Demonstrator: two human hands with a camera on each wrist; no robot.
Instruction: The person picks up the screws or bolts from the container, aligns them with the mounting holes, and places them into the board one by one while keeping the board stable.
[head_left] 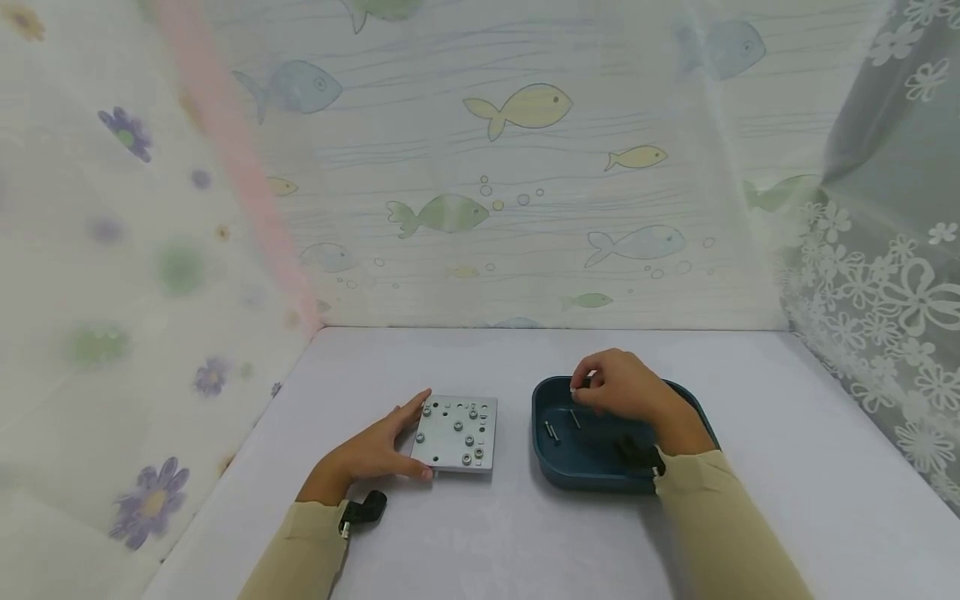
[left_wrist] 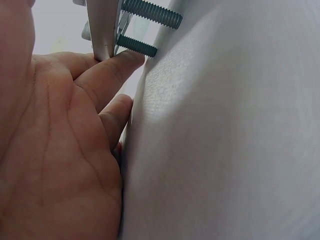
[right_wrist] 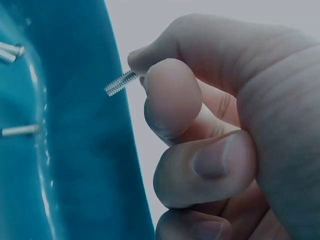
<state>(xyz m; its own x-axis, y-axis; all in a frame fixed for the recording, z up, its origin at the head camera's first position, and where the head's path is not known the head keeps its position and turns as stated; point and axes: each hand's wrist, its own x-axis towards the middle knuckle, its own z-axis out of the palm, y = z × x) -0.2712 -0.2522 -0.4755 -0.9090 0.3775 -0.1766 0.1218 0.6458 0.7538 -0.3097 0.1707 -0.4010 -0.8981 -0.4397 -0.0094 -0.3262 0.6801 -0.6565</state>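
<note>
A square silver metal plate [head_left: 442, 437] carries several socket-head screws and open holes. My left hand [head_left: 378, 450] holds it at its left side, thumb by the near corner and fingers by the far corner. In the left wrist view, threaded screw ends [left_wrist: 152, 13] stick out below the plate, close to the fingers. My right hand [head_left: 622, 387] is over the dark blue tray [head_left: 592, 482]. Between thumb and index finger it pinches a small screw [right_wrist: 121, 83]; the threaded end shows, while the fingers hide the rest.
Loose screws [head_left: 551, 432] lie on the tray's floor, with another screw [head_left: 575, 419] apart from them. The white table [head_left: 495, 542] extends around plate and tray. Behind it hangs a fish-patterned curtain [head_left: 517, 275], with further curtains at both sides.
</note>
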